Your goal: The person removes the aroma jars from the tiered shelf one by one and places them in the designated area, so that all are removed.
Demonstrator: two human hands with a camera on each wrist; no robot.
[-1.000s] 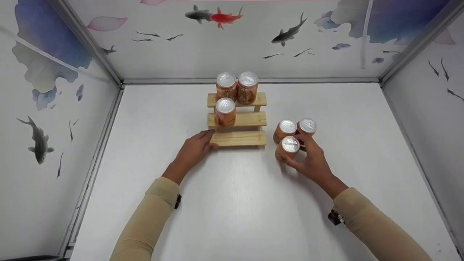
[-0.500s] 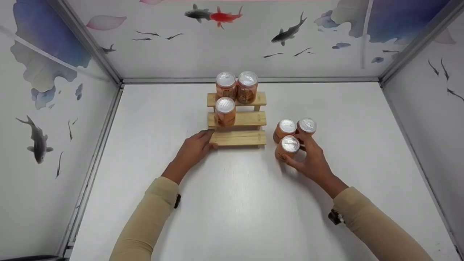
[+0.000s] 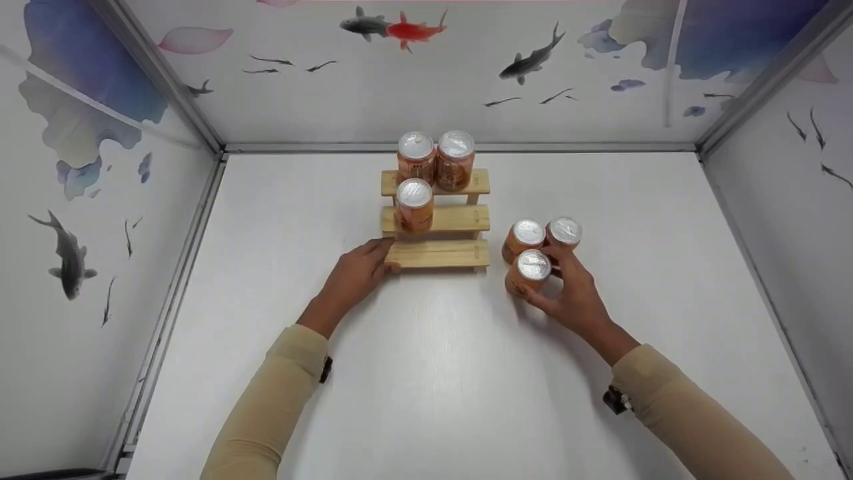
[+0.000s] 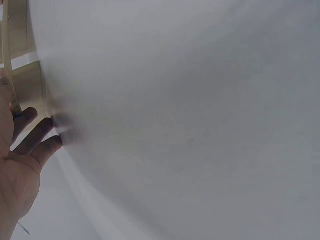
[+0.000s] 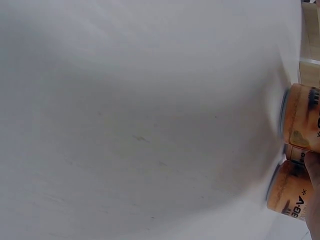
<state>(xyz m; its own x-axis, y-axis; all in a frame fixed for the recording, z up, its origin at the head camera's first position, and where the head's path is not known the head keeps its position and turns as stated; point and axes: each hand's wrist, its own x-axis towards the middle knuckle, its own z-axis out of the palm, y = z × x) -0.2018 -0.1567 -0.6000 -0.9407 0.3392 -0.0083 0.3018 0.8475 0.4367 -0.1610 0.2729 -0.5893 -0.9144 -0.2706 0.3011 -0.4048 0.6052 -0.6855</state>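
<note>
A small three-step wooden stand (image 3: 440, 255) bears two orange cans with silver lids, the left can (image 3: 416, 167) and the right can (image 3: 456, 167), on its top step. One more can (image 3: 414, 210) stands at the left of the middle step. My left hand (image 3: 358, 272) holds the left end of the lowest step; in the left wrist view its fingers (image 4: 42, 147) reach around the plank's end. To the right, my right hand (image 3: 574, 293) grips the nearest can (image 3: 530, 273) of a group of three, thumb in front and fingers behind. That can is upright, partly covered by the fingers.
Right behind the gripped can stand two others, a left one (image 3: 525, 240) and a right one (image 3: 564, 231), close together. The white table (image 3: 426, 373) is enclosed by printed panels, with a metal rail (image 3: 600, 148) along the back edge.
</note>
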